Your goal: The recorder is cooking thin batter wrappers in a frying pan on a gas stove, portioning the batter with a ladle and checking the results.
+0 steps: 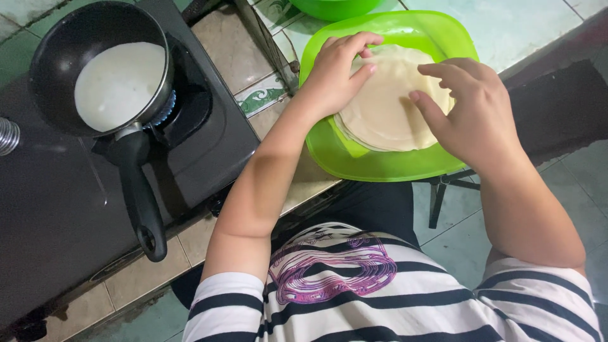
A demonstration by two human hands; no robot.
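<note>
A stack of thin pale crepes (386, 111) lies on a bright green square plate (380, 166). My left hand (335, 73) rests on the stack's left edge, fingers curled over the top crepe's rim. My right hand (468, 111) presses on the right side of the stack with its fingers spread. Neither hand has lifted anything. To the left, a black frying pan (95, 63) with a layer of white batter (117, 82) sits on a black gas stove (57, 209), its handle (140, 196) pointing toward me.
A green bowl (335, 6) shows at the top edge behind the plate. The tiled counter (234, 50) runs between stove and plate. A dark stool or stand (557, 107) is at the right over a tiled floor. A metal hose (7, 134) is at the far left.
</note>
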